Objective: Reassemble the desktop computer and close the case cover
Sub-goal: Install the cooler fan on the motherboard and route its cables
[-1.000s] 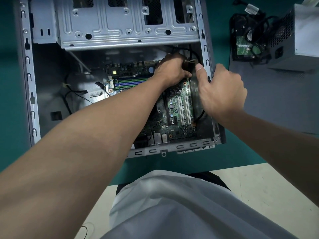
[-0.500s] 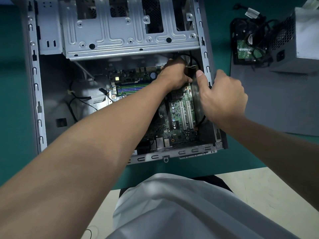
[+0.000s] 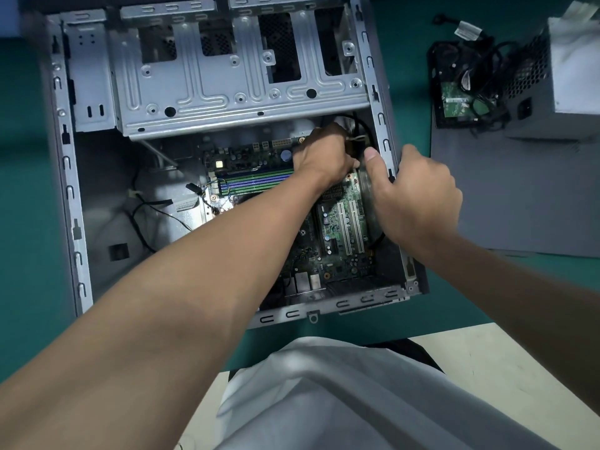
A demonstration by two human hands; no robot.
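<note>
Your left hand [image 3: 324, 157], the nearer, curls over the black cable [image 3: 361, 123] at the motherboard's [image 3: 344, 222] far right corner, grip hidden; your right hand's [image 3: 418, 203] fingers clamp the case wall [image 3: 380, 120] just beside it.

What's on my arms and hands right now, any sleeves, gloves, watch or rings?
No sleeves show: both forearms are bare to the picture's edge. The left hand and right hand wear no gloves, and no watch or ring is visible. The only clothing in view is a light grey fabric garment below.
</note>
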